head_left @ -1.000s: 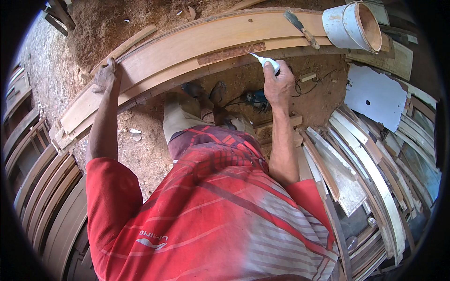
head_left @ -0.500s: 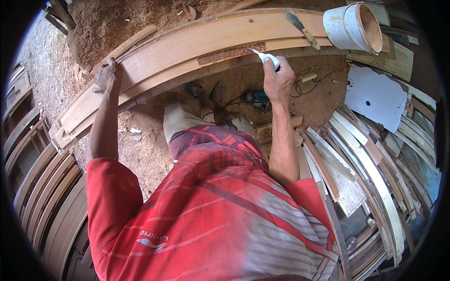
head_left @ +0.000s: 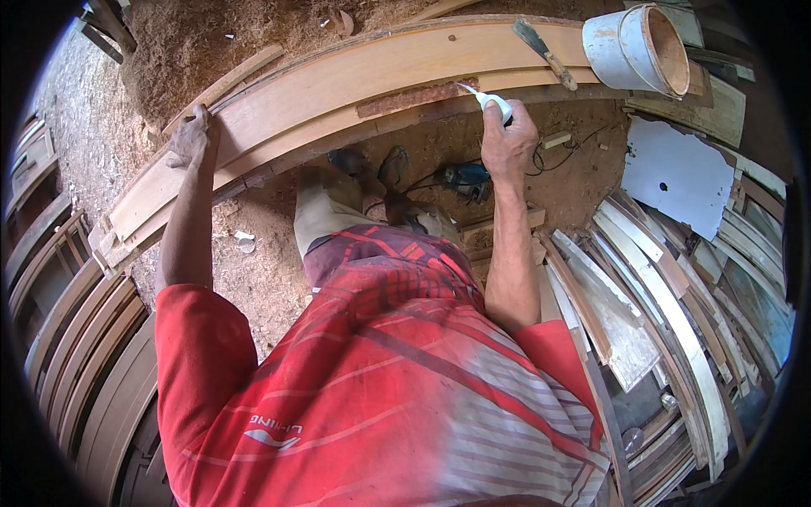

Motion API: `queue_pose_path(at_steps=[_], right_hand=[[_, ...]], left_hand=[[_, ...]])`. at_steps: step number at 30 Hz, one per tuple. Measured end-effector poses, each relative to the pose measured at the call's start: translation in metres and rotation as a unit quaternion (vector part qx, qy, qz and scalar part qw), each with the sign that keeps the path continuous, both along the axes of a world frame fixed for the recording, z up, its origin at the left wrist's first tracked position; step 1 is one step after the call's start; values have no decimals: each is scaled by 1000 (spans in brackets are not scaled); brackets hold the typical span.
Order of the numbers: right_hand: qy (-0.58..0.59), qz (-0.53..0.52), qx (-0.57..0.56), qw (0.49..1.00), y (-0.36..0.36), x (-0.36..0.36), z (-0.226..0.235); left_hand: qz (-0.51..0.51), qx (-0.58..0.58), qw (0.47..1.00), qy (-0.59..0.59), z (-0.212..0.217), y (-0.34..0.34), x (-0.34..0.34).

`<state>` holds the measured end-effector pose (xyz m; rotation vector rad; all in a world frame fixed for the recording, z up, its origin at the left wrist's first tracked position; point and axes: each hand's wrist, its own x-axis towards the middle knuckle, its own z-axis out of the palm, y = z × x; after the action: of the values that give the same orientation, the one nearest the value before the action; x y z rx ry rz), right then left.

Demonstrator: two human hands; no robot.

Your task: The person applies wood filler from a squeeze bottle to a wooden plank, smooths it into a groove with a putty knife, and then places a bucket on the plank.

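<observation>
A long curved wooden frame piece arches across the top of the view. My left hand rests flat on its left part, fingers spread, holding nothing. My right hand is closed around a small white scraper-like tool, whose tip touches the frame's lower edge beside a rough brown patch of filler. My red striped shirt fills the lower middle and hides the ground under me.
A white bucket lies on its side at the top right, with a brush lying on the frame beside it. A blue power tool and cable sit on the sawdust ground. Stacked curved wood strips crowd the right; more frames the left.
My right hand has drawn the white tool slightly left along the frame's lower edge. My left hand has stayed put on the frame.
</observation>
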<state>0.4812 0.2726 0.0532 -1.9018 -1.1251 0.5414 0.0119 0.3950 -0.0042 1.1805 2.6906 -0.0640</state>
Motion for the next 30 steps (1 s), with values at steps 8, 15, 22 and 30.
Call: queue_pose_path(at_steps=[8,15,22,30], right_hand=[[26,40,-23,999,-4,-12,-2],[19,32,-1,999,-3,-15,-4],[26,22,-27,999,-3,-9,0],[-1,-7,-3,1000,-2,2,-2]], left_hand=[[-3,-10,1000,-16,19,-1,14],[9,10,1000,-26,13,1,15],[35,3,999,33,-14,5,-4],[32,11,999,33,-19,5,-12]])
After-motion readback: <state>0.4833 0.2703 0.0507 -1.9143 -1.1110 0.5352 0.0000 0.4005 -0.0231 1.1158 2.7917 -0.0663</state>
